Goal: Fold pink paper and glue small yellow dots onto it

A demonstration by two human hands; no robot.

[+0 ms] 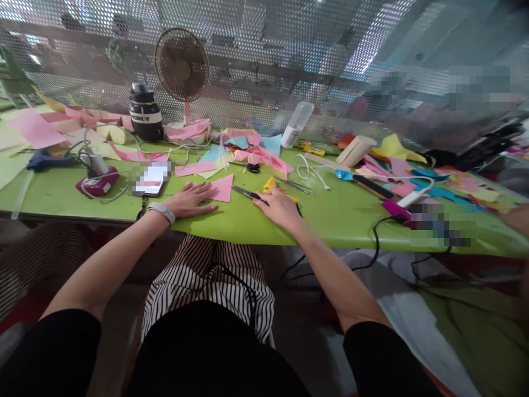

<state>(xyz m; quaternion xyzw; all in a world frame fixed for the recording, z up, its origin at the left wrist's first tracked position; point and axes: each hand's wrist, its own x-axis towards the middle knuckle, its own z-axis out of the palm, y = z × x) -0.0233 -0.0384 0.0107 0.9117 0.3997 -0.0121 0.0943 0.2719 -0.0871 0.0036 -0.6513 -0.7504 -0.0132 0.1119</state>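
My left hand (191,199) lies flat with its fingers spread, partly covering a piece of pink paper (223,188) on the green tabletop. The paper's bare part sticks out to the right of my fingertips. My right hand (281,208) is closed around a utility knife (250,194), whose blade points left towards the paper's right edge, close to it. Just beyond my right hand sits a small yellow object (270,184), partly hidden. A pair of metal tweezers or scissors (297,186) lies behind that hand.
A phone (152,179) lies left of my left hand, near a purple power block (98,182) and a blue glue gun (52,160). At the back stand a black bottle (145,117), a fan (182,65) and paper scraps (264,157). Another person's hand (517,218) shows at far right.
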